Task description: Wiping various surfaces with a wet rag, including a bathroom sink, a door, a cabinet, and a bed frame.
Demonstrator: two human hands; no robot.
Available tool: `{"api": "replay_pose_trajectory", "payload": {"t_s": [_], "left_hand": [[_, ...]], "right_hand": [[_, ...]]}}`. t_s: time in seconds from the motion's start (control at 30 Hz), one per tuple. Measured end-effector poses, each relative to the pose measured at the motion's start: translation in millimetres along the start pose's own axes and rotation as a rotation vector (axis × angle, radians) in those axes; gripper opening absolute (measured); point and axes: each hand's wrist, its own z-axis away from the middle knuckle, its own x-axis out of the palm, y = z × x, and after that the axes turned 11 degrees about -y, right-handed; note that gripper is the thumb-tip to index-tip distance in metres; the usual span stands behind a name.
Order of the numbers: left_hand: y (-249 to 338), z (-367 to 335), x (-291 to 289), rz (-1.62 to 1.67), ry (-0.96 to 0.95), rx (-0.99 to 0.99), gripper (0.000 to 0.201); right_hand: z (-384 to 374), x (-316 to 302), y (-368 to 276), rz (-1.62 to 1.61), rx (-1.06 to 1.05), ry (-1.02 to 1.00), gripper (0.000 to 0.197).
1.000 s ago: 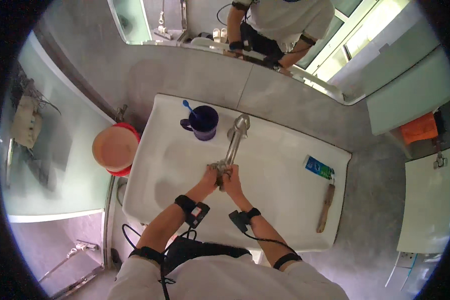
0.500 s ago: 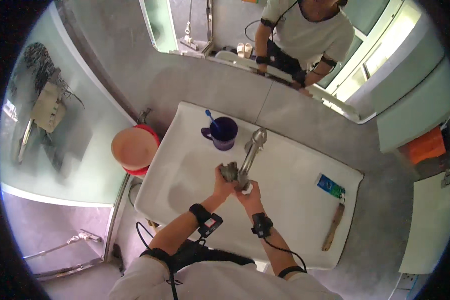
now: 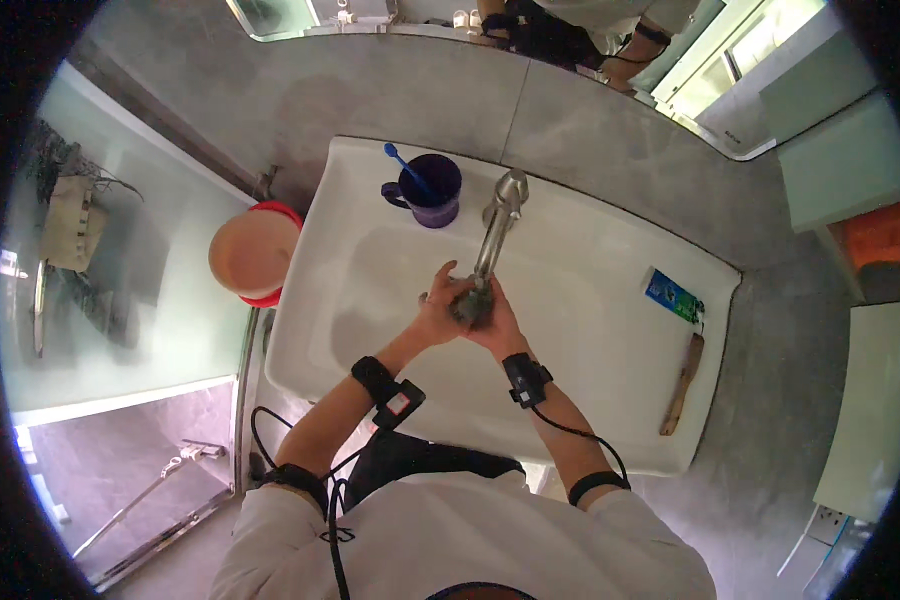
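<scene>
My left hand and my right hand are together under the spout of the metal faucet, over the white sink. Between them is a dark grey-green crumpled piece, perhaps a wet cloth; I cannot make out its exact kind. The left fingers curl on it with one finger raised, and the right hand cups its other side. Part of it is hidden by the fingers. Behind the hands, a dark blue mug with a blue toothbrush in it stands on the sink's back ledge.
On the right side of the white sink lie a blue-green tube and a brown wooden-looking strip. Pink and red basins stand left of the sink. A mirror runs along the back wall; a glass panel is at the left.
The view has tipped downward, so the sink sits higher in the picture. The left fingers have spread a little, and the crumpled piece is more enclosed by both hands.
</scene>
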Motion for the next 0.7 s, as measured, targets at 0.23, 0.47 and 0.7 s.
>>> {"api": "replay_pose_trajectory", "payload": {"t_s": [0.23,0.47,0.7], "left_hand": [[-10,-5,-46,0.470,-0.278,0.007,0.052],[-11,-17,7,1.073,-0.092,0.173,0.060],[-13,-38,21,1.621,-0.105,-0.313,0.034]], "right_hand": [[12,-25,-7,-0.075,0.046,-0.006,0.029],[32,13,-14,-0.156,0.151,0.010,0.034],[30,3,-26,-0.301,0.216,-0.035,0.031]]}}
